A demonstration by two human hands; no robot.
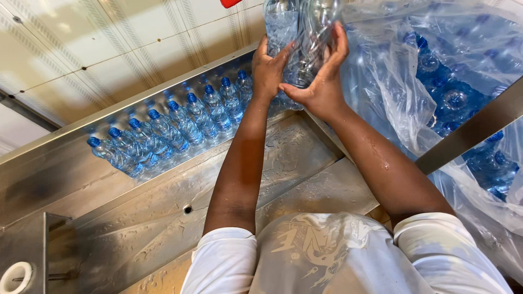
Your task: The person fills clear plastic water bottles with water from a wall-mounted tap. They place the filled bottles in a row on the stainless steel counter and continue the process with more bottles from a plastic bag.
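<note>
Bottles of clear plastic (305,38), two or more bunched together, are held up at the top middle of the view, above the far end of the steel counter (163,218). Both hands are wrapped round them: the left hand (268,68) presses on their left side with fingers spread, and the right hand (321,81) cups them from below and the right, fingers curled up along the plastic. Each grip is closed firmly on the bunch, though the bottles' tops run out of view.

Largest in the scene is the wet, scuffed counter, which slopes from the lower left towards the upper right. To its right, a big clear plastic bag (436,81) bulges with more blue-capped bottles, crossed by a grey metal bar (468,133). Along the counter's far edge runs a steel channel, where a row of small water bottles with blue caps (174,125) stands packed in two lines, ending just below the left hand. Their labels are too blurred to tell. Beyond lies a pale tiled floor (109,43). A white round knob (15,276) sits at the counter's lower left corner. A small red object (229,2) shows at the top edge.
</note>
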